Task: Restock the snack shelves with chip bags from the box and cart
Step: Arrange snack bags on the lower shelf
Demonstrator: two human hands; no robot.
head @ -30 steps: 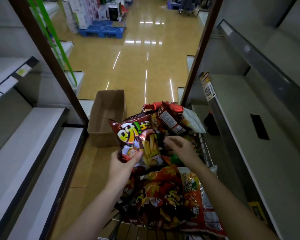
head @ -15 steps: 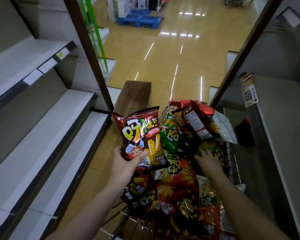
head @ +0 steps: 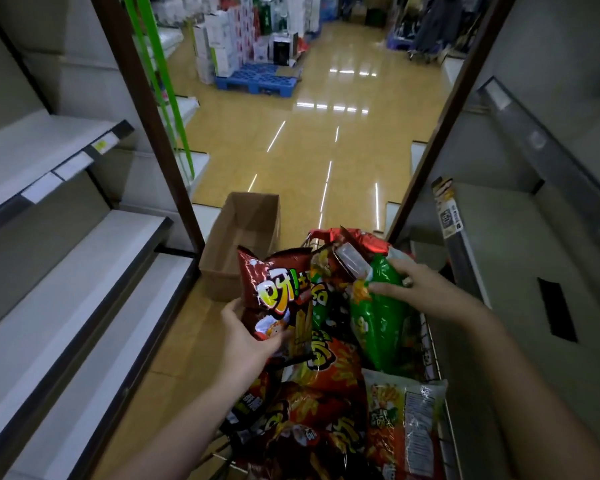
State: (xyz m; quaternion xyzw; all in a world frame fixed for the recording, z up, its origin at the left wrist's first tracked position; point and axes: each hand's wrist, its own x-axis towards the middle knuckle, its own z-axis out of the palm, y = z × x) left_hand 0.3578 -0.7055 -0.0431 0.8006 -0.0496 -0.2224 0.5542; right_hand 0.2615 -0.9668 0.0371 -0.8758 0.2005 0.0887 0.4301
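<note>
The left hand grips a dark red chip bag by its lower edge, held upright over the wire cart. To its right, the right hand clasps a green chip bag atop the cart's heaped bags. Beyond the left hand, an open cardboard box sits on the floor, beside bare shelves.

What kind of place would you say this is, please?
Most likely a shop aisle during restocking: tiered shelves with price-label strips stand on both sides, a cart is heaped with chip bags, and stacked boxed goods sit on a blue pallet further down.
</note>
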